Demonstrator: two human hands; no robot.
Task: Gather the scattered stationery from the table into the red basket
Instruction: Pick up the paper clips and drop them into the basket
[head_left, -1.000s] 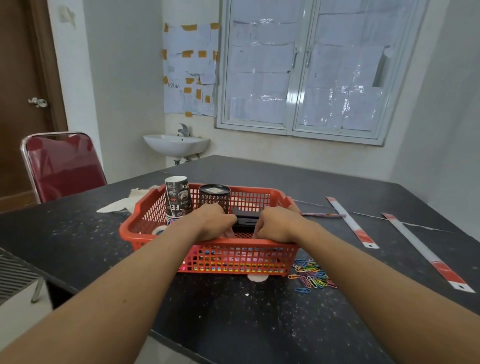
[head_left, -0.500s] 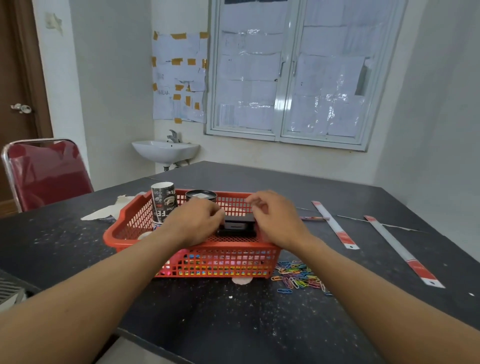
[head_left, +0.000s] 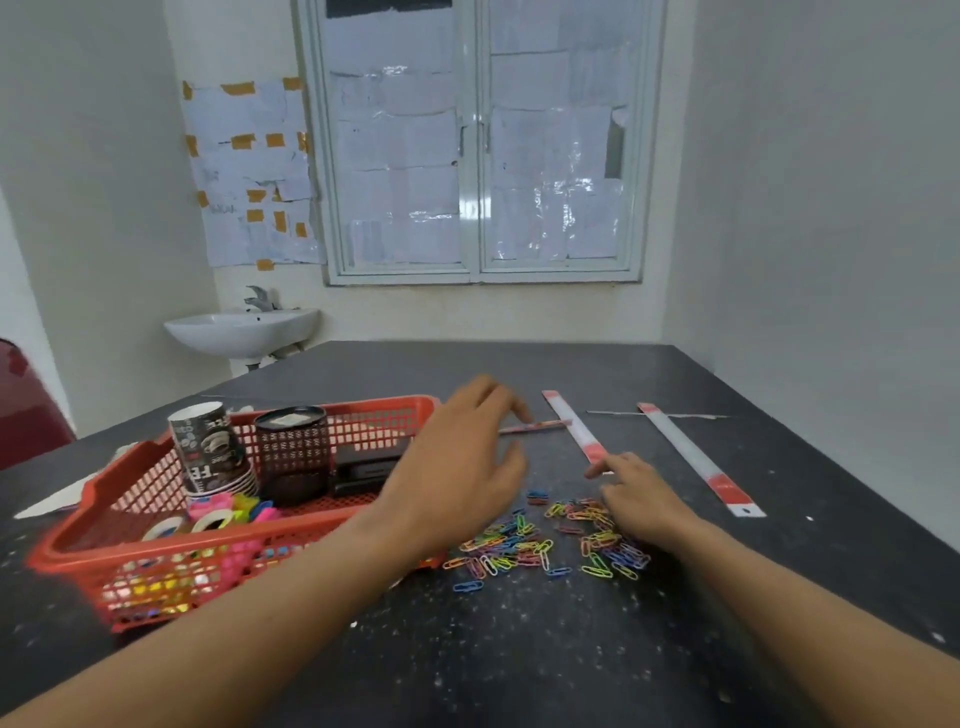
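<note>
- Fingers (head_left: 511, 410) of the left hand (head_left: 457, 467): spread, holding nothing, raised over the table (head_left: 519, 649) at the basket's right end.
- Right hand (head_left: 636, 499): fingers loosely extended and empty, resting on the paper clips (head_left: 545, 545).
- Red basket (head_left: 156, 566): at 9 o'clock from the clips; holds paper cups (head_left: 208, 447), mesh pen holder (head_left: 293, 447), tape rolls (head_left: 208, 519).
- Pencil (head_left: 532, 427) and two rulers (head_left: 574, 426): on the table at 12 to 2 o'clock from the clips.

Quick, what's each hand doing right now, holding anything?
Left hand: open, empty, above the table.
Right hand: open, empty, fingers on the paper clips.
</note>
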